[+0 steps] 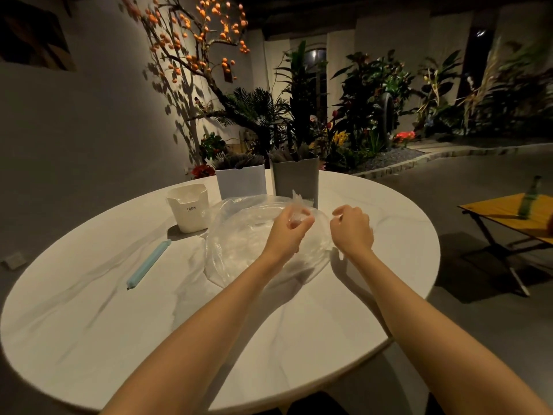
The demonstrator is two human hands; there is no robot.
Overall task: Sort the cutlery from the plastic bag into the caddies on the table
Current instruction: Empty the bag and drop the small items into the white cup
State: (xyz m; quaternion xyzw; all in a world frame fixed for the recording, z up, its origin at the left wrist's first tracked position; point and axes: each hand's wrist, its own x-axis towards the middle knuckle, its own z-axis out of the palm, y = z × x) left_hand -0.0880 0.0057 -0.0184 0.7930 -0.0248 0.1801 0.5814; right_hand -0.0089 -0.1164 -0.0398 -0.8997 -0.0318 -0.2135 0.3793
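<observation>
Left hand [291, 227] pinches crumpled clear plastic bag [242, 235] on round white counter [119, 319]; right hand [353, 227] curled, grip unclear.

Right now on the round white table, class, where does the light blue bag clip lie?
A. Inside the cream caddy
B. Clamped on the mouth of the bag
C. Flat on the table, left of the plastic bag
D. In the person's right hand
C: the light blue bag clip lies flat on the table, left of the plastic bag, apart from the cream caddy and from both hands.
</observation>
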